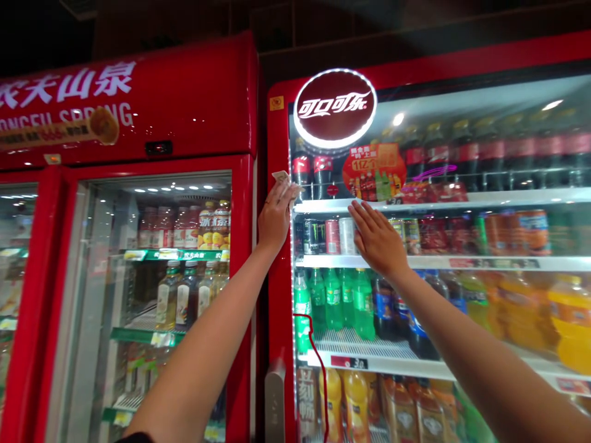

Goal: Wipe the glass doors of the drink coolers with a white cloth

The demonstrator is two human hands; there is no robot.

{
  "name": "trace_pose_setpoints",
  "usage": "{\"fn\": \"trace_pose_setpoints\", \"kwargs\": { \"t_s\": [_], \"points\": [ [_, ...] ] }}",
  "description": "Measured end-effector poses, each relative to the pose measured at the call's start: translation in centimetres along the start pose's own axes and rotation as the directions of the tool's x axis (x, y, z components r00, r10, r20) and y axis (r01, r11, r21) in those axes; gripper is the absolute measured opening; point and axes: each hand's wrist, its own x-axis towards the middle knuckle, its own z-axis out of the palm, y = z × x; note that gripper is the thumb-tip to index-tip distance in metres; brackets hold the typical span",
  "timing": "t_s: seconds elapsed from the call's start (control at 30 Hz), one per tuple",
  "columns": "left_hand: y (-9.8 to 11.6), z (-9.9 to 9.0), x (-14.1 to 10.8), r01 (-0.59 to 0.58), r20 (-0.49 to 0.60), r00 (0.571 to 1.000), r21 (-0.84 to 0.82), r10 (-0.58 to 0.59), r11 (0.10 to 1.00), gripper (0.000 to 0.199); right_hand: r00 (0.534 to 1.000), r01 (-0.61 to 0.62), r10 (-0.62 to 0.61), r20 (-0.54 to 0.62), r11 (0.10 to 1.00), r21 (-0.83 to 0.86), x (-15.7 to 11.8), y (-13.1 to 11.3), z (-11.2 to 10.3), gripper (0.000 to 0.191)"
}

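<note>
My left hand [273,215] is raised to the left edge of the right-hand cooler's glass door. It presses a small whitish cloth [281,177], perhaps a tissue, against the red door frame [279,277]. Most of the cloth is covered by my fingers. To the right, my right hand [376,237] lies flat with straight fingers on or just before the glass, over the shelf of cans; nothing shows in it. Above and between both hands glows a round lit sign [335,107] with white lettering.
A second red cooler [184,111] with drinks stands at left, a narrow dark gap between them. Low on the right door's frame sits a grey handle [275,400]. Behind the glass are green bottles [333,298], orange bottles [570,320] and a promotional sticker [373,169].
</note>
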Motion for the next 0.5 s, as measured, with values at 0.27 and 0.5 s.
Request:
{"fn": "trace_pose_setpoints", "kwargs": {
  "t_s": [0.27,0.5],
  "points": [
    [-1.3,0.3,1.5,0.043,-0.103,0.994,-0.047,-0.047,0.998,0.07,1.0,0.0,0.0,0.004,1.0,-0.004,0.0,-0.1,0.1,0.08],
    [-1.7,-1.3,-1.5,-0.044,0.027,0.999,-0.014,0.044,0.999,0.079,1.0,-0.012,0.013,-0.01,1.0,0.015,0.0,-0.2,0.1,0.077]
  ]
}}
